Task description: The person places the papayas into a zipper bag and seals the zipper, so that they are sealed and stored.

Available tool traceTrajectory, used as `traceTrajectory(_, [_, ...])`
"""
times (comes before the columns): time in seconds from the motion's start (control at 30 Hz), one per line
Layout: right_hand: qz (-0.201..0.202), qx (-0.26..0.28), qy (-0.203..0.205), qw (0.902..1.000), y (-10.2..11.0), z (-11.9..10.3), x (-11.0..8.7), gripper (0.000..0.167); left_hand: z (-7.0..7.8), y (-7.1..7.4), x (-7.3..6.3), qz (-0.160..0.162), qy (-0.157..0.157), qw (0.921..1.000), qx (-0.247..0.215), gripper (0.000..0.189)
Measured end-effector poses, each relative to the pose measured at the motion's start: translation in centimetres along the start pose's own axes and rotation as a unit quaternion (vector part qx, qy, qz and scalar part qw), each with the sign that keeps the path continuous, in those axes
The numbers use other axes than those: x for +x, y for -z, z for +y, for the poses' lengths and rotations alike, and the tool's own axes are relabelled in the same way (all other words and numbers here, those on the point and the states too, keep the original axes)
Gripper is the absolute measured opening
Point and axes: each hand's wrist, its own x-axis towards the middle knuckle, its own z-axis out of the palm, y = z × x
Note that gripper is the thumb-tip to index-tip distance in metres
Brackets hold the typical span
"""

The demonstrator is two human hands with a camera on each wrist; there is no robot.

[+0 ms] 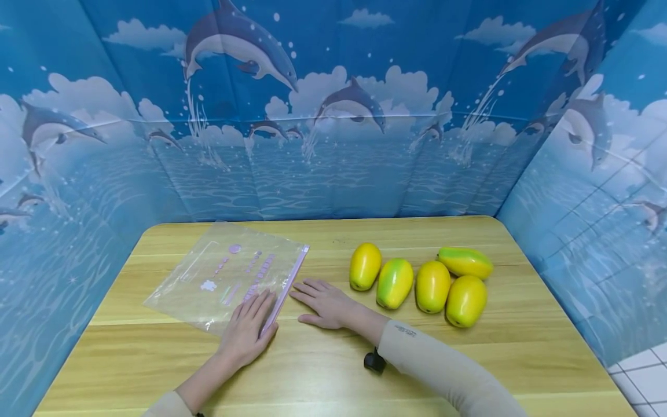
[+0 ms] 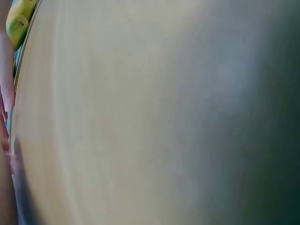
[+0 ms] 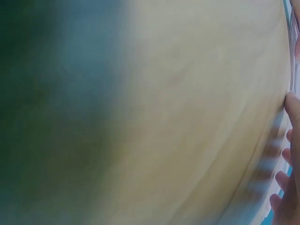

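Note:
A clear zip bag (image 1: pixel 193 272) with purple print and a purple zip edge lies flat on the wooden table (image 1: pixel 333 376), left of the middle. My left hand (image 1: pixel 246 333) rests on the bag's near right corner with its fingers straight, over the zip edge. Just right of that edge, my right hand (image 1: pixel 325 304) lies palm down, fingers extended and holding nothing. The left wrist view shows mostly table, with a strip of the left hand (image 2: pixel 6 70) at its edge. At the right wrist view's edge, fingertips of the right hand (image 3: pixel 291 140) appear.
Several yellow-green mangoes lie in a group on the right; the leftmost mango (image 1: pixel 365 266) is nearest the right hand, and a greener mango (image 1: pixel 465 262) lies sideways at the back. A blue dolphin curtain (image 1: pixel 333 168) stands behind the table and along both sides.

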Motion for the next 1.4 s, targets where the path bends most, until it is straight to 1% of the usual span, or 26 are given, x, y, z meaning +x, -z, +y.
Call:
traceTrajectory(0.17, [-0.011,-0.008,-0.002,0.9999,0.1,0.0,0.4,0.061,0.0,-0.1,0.0,0.007,-0.005,1.0,-0.003,0.057])
traceTrajectory(0.27, [-0.019,-0.003,-0.006,0.9998,0.2,0.0,0.6,0.062,0.1,-0.1,0.0,0.007,-0.007,0.9999,-0.001,0.056])
traceTrajectory(0.43, [-0.032,0.004,-0.012,0.9994,0.3,-0.1,0.8,0.062,0.2,0.0,-0.1,0.008,-0.019,0.9997,0.012,0.053])
traceTrajectory(0.6, [-0.042,0.004,-0.015,0.999,0.3,0.0,0.9,0.063,0.3,0.2,-0.1,-0.001,-0.047,0.998,0.041,0.049])
traceTrajectory(0.8, [-0.055,0.003,-0.019,0.9983,0.5,0.0,1.0,0.063,0.3,0.2,-0.2,0.005,-0.091,0.9935,0.068,0.048])
traceTrajectory(0.9, [-0.057,0.003,-0.018,0.9982,0.6,0.0,1.0,0.063,0.3,0.2,-0.2,-0.003,-0.101,0.9921,0.074,0.049])
traceTrajectory(1.1, [-0.06,0.01,-0.016,0.998,0.7,0.0,0.9,0.063,0.4,0.2,-0.3,-0.025,-0.093,0.9916,0.087,0.049])
traceTrajectory(1.3, [-0.056,0.014,-0.011,0.9983,0.6,0.0,0.9,0.063,0.9,0.6,-0.5,-0.046,-0.073,0.9914,0.098,0.049])
traceTrajectory(1.4, [-0.053,0.016,-0.009,0.9984,0.5,0.1,0.9,0.063,1.2,0.6,-0.6,-0.05,-0.065,0.9906,0.109,0.049])
